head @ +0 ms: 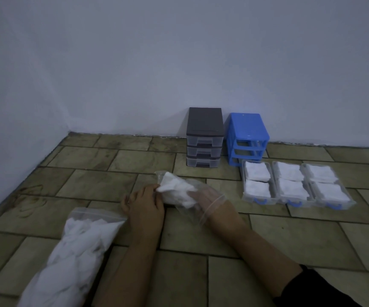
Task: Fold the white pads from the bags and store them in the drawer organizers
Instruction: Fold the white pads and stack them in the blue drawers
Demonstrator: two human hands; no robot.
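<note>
At lower left of the frame, a full clear zip-top plastic bag of crumpled white pads (72, 258) lies on the tiled floor (179, 273), its long axis running from bottom left up to its mouth. At centre, the left hand (144, 207) pinches a smaller clear bag (179, 191) steady, probably so the right hand (205, 196), inside and closed around pads, can draw them out. Right: three clear drawers (294, 185) of folded pads, pulled out of the blue organizer frame (247, 136).

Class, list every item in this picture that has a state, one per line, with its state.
Grey organizer: three drawers shut.
Blue organizer: frame empty, drawers out.
Three clear drawers: on floor, holding folded pads.
Small bag: open, right hand inside.
Large bag: lying down, full.
Left hand: gripping small bag.
</note>
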